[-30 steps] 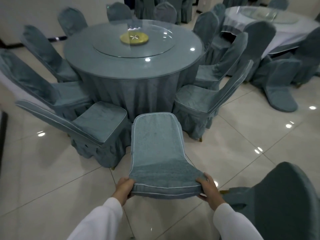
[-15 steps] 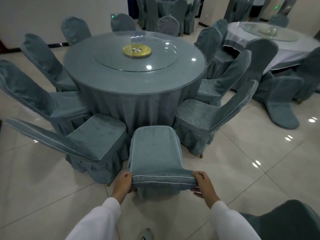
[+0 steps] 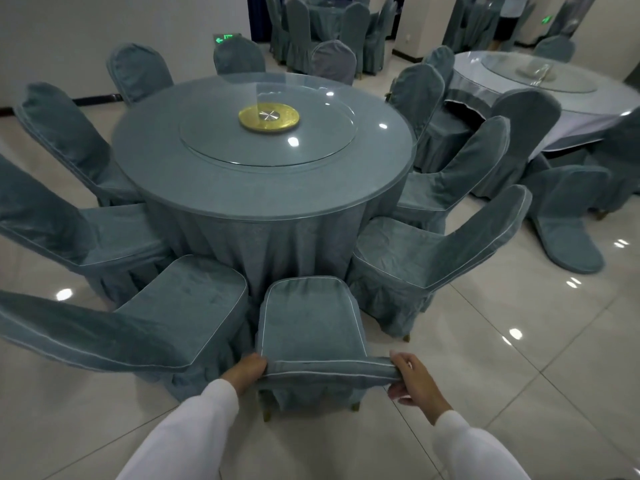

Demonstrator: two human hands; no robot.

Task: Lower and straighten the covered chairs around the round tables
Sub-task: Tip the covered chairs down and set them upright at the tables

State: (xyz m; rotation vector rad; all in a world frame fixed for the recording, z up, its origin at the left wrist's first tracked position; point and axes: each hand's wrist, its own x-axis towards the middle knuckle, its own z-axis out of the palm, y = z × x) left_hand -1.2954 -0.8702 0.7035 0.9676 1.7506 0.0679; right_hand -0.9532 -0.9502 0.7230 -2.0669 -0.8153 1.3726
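At the near edge of the round surface [image 3: 221,188], both hands hold one covered chair [image 3: 308,327] by the top of its backrest. The left hand [image 3: 246,370] grips the left end of the top rail and the right hand [image 3: 412,377] the right end, fingers [image 3: 398,358] curled over the piped fabric. A grip at both ends probably lets the person steer the chair square to the table and control how it comes down; its seat points under the draped cloth, and brass-coloured feet show below the skirt near the floor [image 3: 519,341], though whether all of them touch the tiles cannot be told.

The chair sits in the gap between two neighbours, a chair on the left [image 3: 173,317] and a chair on the right [image 3: 415,261], both already on their feet with backs leaning outward, so this looks like the last near place to be squared up.

Counted: ten chairs stand round this table, including the held one. Two hands, both busy. One glass turntable [image 3: 266,140] with one gold disc [image 3: 268,116] at its centre. Three round tables are in view, counting the white-clothed table [image 3: 588,109] at right and one far back. Beside the white one, a tipped chair [image 3: 568,216] leans with its back on the floor, likely still to be lowered.
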